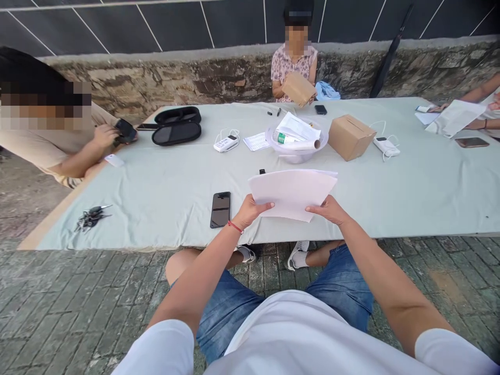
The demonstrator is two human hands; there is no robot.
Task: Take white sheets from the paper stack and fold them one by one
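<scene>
both hands hold a white paper sheet (pixel 292 194) up over the near edge of the bench (pixel 164 192), w/ nothing else in them. left hand (pixel 250 211) grips the lower left corner, thumb on top, fingers pinching from underneath; right hand (pixel 330 209) does the same at the lower right edge, thumb laid across the paper. sheet looks like it's curved or part folded, maybe 2 layers, top edge shows a second line. judging by that, any folding is at an early stage: no finished shape yet, sheet isn't flat on the bench. black phone (pixel 221 209) lies just left of the left hand, keys (pixel 90 216) further left. a bowl w/ papers & a bottle (pixel 297 139) and a cardboard box (pixel 350 137) sit mid-bench, well apart from the hands.

hard to tell: whether it's one sheet or several, and what's on its far face. fingers under the paper are hidden. the other people at the bench are cut off or blurred; the one opposite holds a brown piece (pixel 299 88), kind unclear.
</scene>
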